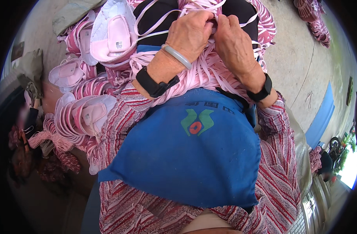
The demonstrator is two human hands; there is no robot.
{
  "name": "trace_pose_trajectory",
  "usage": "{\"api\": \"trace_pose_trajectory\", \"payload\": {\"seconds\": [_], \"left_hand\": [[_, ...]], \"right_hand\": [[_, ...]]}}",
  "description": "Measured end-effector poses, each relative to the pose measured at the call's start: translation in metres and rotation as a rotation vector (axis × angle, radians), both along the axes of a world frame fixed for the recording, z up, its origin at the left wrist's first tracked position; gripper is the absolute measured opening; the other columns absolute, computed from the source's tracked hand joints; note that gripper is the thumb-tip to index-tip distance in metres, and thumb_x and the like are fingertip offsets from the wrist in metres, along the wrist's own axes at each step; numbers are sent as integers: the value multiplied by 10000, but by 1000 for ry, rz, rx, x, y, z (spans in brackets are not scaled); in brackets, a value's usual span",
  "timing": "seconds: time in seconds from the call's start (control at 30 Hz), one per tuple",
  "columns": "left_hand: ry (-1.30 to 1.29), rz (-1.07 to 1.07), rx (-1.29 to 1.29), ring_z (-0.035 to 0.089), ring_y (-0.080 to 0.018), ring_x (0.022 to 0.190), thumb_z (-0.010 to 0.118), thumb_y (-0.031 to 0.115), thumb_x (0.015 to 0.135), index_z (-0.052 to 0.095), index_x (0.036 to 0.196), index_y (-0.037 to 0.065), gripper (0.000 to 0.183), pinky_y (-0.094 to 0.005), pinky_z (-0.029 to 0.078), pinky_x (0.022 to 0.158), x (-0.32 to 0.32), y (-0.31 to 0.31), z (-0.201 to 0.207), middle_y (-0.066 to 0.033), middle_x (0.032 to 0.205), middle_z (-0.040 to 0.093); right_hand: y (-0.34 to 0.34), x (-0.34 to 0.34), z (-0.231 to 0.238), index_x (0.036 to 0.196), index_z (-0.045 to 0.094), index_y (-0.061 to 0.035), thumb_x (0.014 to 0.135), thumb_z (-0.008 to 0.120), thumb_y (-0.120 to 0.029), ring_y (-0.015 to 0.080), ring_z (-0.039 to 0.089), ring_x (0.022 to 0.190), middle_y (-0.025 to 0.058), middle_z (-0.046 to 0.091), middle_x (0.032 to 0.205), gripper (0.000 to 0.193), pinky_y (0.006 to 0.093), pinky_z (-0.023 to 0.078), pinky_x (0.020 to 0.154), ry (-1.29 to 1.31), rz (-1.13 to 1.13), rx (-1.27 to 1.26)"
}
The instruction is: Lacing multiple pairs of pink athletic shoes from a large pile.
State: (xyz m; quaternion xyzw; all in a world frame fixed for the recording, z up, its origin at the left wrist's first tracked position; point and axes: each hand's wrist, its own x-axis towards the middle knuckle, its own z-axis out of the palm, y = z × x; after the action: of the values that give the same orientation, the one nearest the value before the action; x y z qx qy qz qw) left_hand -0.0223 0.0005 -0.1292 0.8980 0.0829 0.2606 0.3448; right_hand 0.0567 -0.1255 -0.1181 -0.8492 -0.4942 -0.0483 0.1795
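My left hand [191, 34] and my right hand [236, 46] meet above my lap, fingers closed and bent inward in a pinch. Pale pink shoelace [202, 5] runs out from between them, and the fingertips are partly hidden behind the knuckles. Beneath both wrists lies a thick bundle of pink laces [205, 72], spread across my lap over a blue apron [178, 163]. Just left of my left hand, a pink shoe upper [116, 34] with pale lining and a pink insole faces up.
More pink shoes [67, 72] and a nested stack of them [82, 113] sit on my left. Another striped bundle [317, 23] lies on the concrete floor [291, 66] at far right, with a blue strip [321, 117] nearer. A person [28, 117] is at the left edge.
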Motion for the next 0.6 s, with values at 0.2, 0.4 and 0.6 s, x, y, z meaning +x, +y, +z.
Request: {"api": "trace_pose_trajectory", "payload": {"seconds": [0.2, 0.4, 0.6], "left_hand": [[118, 62, 161, 626, -319, 735, 607, 165, 815, 598, 846, 36, 133, -393, 493, 618, 11, -5, -3, -139, 810, 644], [73, -22, 6, 601, -325, 611, 585, 149, 814, 579, 829, 37, 113, -393, 481, 568, 4, 9, -3, -132, 699, 602], [441, -500, -1230, 522, -110, 453, 488, 146, 922, 519, 857, 3, 160, -217, 408, 441, -52, 15, 66, -17, 585, 514]], "right_hand": [[-6, 21, -13, 1011, 527, 5, 811, 536, -35, 364, 570, 767, 179, 532, 804, 204, 401, 485, 676, 237, 161, 241], [-10, 3, 13, 1036, 537, -27, 833, 577, -77, 359, 584, 759, 173, 570, 871, 213, 406, 490, 647, 211, 49, 226], [-12, -25, 28, 1190, 504, -40, 803, 620, -84, 343, 595, 932, 166, 544, 1108, 406, 364, 511, 762, 461, 254, 292]]}}
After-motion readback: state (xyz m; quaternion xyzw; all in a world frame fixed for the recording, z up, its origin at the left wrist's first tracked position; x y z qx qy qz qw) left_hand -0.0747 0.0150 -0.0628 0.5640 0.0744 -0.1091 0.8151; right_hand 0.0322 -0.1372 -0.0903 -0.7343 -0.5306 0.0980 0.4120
